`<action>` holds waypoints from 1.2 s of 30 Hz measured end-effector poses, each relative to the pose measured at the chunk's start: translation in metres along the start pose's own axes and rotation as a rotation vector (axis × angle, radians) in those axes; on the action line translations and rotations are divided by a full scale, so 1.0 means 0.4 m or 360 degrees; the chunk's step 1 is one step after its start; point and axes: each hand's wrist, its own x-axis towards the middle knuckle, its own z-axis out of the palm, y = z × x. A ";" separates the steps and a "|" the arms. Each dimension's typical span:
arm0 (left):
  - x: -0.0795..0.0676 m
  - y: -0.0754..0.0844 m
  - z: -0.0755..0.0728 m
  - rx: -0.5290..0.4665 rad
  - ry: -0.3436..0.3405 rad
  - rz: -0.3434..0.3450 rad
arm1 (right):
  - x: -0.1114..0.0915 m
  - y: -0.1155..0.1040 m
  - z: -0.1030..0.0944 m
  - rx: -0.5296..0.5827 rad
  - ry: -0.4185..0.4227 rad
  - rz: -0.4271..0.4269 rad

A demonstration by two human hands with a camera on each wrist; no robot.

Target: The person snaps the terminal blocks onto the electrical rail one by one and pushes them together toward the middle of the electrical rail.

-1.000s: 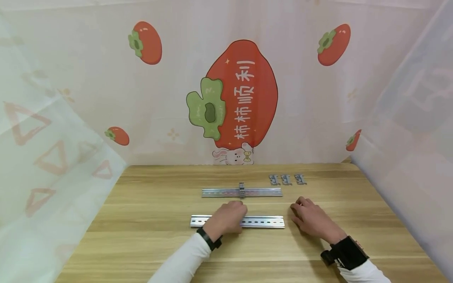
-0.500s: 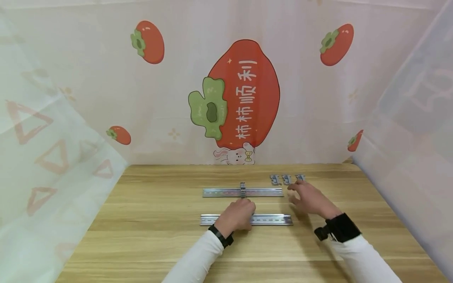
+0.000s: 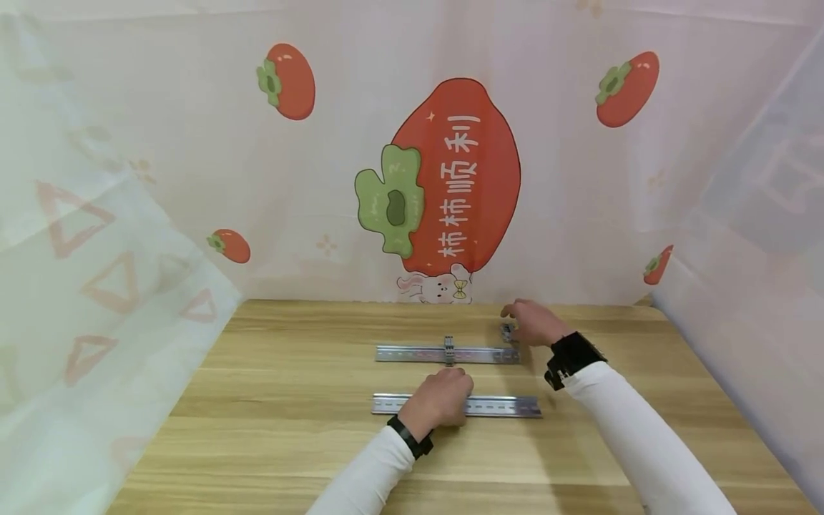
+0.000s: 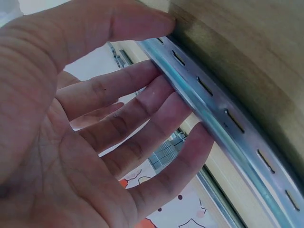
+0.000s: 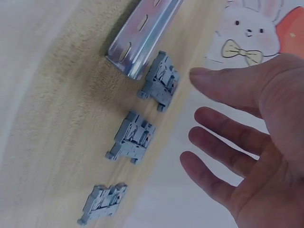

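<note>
My left hand (image 3: 439, 402) grips the near slotted metal DIN rail (image 3: 496, 406) across its width. In the left wrist view the thumb lies at one edge of that rail (image 4: 235, 121) and the fingertips at the other. My right hand (image 3: 539, 323) hovers over the grey terminal blocks, fingers apart and holding nothing. Three of them lie on the table in the right wrist view: one block (image 5: 162, 81) by a rail's end, a middle block (image 5: 133, 137) and a far block (image 5: 103, 203). From the head only one terminal block (image 3: 507, 332) shows clearly; the hand hides the others.
A second DIN rail (image 3: 412, 354) lies behind the near one, parallel to it, with grey terminal blocks (image 3: 448, 350) clipped near its middle. A printed cloth wall (image 3: 322, 179) stands behind the wooden table (image 3: 270, 400), with cloth at both sides.
My right hand has moved away from me, from beside the near rail to above the loose terminal blocks. The left hand has shifted slightly right with the near rail, still gripping it.
</note>
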 end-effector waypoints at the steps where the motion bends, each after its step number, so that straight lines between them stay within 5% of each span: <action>1: -0.001 0.001 0.001 -0.0004 0.0002 -0.0001 | 0.006 0.001 0.003 -0.0011 -0.0032 0.0003; 12: -0.013 0.008 0.011 0.0015 0.0011 0.0003 | 0.041 0.004 0.035 -0.0101 -0.0231 0.0019; 20: -0.052 -0.048 0.002 0.0001 -0.0017 -0.0066 | 0.046 0.008 0.052 -0.0126 -0.0190 0.0004; 29: -0.122 -0.132 -0.007 -0.0029 0.0086 -0.0108 | 0.050 0.010 0.051 -0.0161 -0.0113 -0.0099; 36: -0.107 -0.130 0.012 -0.0010 0.0121 -0.0072 | 0.054 0.004 0.047 -0.0179 -0.0107 -0.0087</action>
